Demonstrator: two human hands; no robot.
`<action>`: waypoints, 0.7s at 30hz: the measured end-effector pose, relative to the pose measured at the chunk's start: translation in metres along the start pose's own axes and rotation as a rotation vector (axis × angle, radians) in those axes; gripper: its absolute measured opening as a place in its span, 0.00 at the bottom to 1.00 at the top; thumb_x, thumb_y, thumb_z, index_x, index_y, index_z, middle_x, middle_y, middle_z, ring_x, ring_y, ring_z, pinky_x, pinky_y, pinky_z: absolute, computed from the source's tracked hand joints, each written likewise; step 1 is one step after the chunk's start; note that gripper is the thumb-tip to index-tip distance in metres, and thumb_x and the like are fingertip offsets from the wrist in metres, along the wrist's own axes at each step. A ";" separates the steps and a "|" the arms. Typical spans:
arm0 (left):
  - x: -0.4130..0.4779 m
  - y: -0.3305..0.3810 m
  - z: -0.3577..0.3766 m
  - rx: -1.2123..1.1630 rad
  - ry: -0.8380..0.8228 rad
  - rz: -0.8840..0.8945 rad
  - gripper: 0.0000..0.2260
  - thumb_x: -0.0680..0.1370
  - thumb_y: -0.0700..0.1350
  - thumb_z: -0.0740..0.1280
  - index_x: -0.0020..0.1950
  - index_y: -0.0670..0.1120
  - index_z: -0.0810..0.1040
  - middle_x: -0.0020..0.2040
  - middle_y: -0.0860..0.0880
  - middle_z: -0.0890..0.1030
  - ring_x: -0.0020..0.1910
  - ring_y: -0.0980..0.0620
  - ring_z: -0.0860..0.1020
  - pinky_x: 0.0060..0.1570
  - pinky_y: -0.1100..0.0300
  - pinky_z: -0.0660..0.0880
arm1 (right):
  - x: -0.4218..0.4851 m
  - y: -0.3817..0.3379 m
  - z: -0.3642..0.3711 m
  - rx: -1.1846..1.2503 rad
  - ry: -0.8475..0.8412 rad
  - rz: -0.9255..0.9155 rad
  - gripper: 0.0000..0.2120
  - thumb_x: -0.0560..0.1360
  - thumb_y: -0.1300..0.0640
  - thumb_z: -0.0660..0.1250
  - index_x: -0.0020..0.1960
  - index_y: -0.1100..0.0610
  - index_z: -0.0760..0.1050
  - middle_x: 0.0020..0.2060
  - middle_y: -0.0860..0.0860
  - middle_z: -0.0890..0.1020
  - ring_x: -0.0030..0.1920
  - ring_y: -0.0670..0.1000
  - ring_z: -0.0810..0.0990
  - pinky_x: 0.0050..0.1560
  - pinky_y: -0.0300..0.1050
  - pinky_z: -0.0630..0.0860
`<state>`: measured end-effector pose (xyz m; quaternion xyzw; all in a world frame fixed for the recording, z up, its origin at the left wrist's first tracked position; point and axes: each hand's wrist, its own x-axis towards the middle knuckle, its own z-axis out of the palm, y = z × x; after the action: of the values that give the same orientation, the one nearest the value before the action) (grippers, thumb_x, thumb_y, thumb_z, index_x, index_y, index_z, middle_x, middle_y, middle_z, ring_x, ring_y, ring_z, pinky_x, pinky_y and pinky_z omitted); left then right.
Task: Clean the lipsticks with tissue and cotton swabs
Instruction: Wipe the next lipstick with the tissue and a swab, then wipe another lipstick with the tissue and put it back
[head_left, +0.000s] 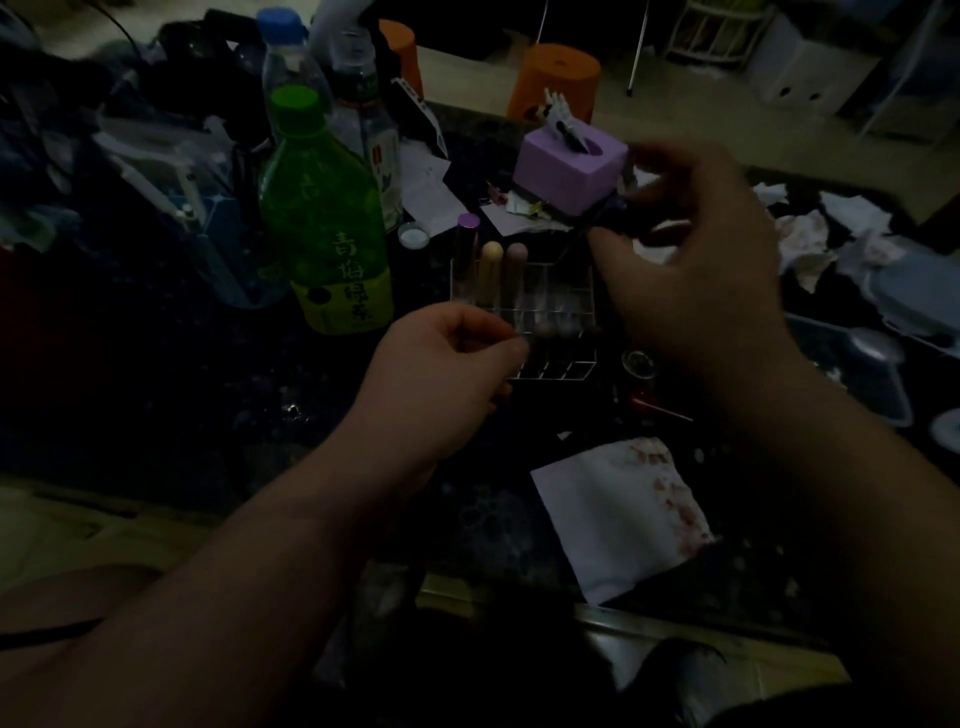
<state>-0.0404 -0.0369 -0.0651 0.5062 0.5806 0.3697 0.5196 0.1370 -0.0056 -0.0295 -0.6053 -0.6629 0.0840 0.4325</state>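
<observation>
left hand (452, 358) curled | right hand (691, 249) grips dark tube (621, 217) | flat red-stained tissue (613, 525)

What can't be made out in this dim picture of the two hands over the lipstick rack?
All in the head view:
- The dark object the right hand grips: motion blur and dim light hide what it is.
- Whether the left hand pinches anything: its curled fingers cover it.
- Right cells of the clear rack: behind the right hand.
- Bottom edge: too dark.
</observation>
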 end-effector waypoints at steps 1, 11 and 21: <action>-0.002 0.000 0.002 0.020 -0.017 0.023 0.04 0.75 0.46 0.74 0.48 0.51 0.82 0.40 0.53 0.85 0.37 0.58 0.83 0.35 0.67 0.78 | -0.011 -0.005 -0.013 -0.002 -0.023 0.011 0.21 0.73 0.55 0.73 0.64 0.51 0.71 0.48 0.42 0.76 0.45 0.35 0.76 0.44 0.23 0.71; -0.026 -0.008 0.032 0.174 -0.377 0.260 0.19 0.73 0.37 0.75 0.61 0.53 0.80 0.49 0.54 0.86 0.47 0.54 0.85 0.52 0.51 0.82 | -0.098 -0.001 -0.039 0.292 -0.270 0.359 0.22 0.70 0.62 0.76 0.59 0.47 0.74 0.40 0.46 0.83 0.41 0.42 0.83 0.42 0.29 0.77; -0.010 -0.008 0.047 -0.273 -0.295 -0.110 0.06 0.79 0.41 0.68 0.53 0.41 0.82 0.42 0.40 0.84 0.37 0.46 0.80 0.41 0.52 0.77 | -0.095 0.027 -0.045 0.306 -0.615 0.511 0.07 0.72 0.51 0.74 0.40 0.55 0.85 0.29 0.46 0.82 0.29 0.39 0.78 0.32 0.31 0.70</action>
<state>0.0038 -0.0525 -0.0789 0.4473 0.4696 0.3377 0.6821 0.1763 -0.1004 -0.0640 -0.6256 -0.5697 0.4626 0.2649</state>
